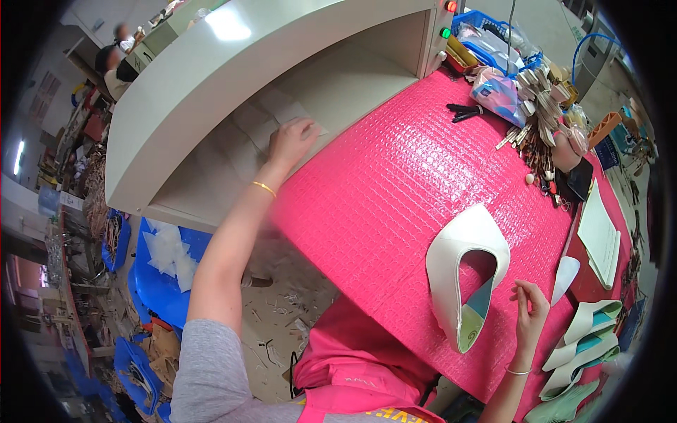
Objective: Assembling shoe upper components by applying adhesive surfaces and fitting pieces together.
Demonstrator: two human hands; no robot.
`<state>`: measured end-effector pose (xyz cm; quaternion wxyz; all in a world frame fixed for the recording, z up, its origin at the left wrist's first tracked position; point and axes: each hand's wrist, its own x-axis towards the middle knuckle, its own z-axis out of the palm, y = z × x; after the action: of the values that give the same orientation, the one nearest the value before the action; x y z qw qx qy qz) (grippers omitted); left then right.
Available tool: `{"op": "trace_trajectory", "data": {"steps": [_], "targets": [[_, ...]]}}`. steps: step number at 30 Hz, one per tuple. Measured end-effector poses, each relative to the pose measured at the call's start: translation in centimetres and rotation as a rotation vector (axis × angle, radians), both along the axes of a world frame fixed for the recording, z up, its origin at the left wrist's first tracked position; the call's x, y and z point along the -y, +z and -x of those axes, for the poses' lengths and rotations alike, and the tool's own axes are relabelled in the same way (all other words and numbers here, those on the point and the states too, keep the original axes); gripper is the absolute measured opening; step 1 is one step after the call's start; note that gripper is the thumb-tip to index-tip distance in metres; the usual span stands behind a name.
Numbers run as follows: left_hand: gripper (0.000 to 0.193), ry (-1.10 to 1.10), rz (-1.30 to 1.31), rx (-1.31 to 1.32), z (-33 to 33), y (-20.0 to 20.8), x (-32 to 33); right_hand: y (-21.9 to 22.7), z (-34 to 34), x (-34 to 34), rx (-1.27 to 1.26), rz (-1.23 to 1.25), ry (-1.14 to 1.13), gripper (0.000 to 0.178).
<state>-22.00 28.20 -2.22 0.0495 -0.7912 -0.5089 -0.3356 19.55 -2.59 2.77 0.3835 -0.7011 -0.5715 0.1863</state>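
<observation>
When reaching two ways at once, easy to drag or knock something

Reaching with the left hand [290,141] into the recess [352,79] of the cream machine [169,130], with fingers bent over thin white sheets [285,108]; cannot tell whether pinching one or merely touching. With the right hand [532,314], grasping nothing visible, loosely curled just beside the white shoe upper [446,264], apparently without touching. Possible to drag several sheets together if clinging, or to crease one by pulling against the recess's lip. Possible also to snag the yellow bracelet [264,187] on that lip. As for the upper, lying on the pink table cover [360,197] close to the near edge; could slide off if swept by the right forearm. Farther right, could disturb the stacked uppers [582,349] by swinging that arm wide.
</observation>
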Motion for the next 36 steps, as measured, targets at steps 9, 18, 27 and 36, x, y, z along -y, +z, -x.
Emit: {"op": "trace_trajectory", "data": {"steps": [9, 18, 27, 36], "targets": [[0.011, 0.017, -0.155, -0.147, -1.5, 3.7, 0.1, 2.9, 2.7, 0.2, 0.097, -0.029, 0.120, 0.013], [0.017, -0.406, 0.159, 0.346, -12.0, 17.2, 7.5, 5.4, 8.6, -12.7, -0.155, -0.348, 0.346, 0.083], [0.028, -0.799, 0.563, 0.712, -18.3, 19.8, 12.8, 6.2, 7.4, -4.1, -1.163, -0.209, 0.352, 0.050], [0.046, -1.155, 0.670, -0.518, -24.3, 7.9, 25.2, 6.1, 0.6, 7.6, -1.073, -0.551, -0.178, 0.037]]}}
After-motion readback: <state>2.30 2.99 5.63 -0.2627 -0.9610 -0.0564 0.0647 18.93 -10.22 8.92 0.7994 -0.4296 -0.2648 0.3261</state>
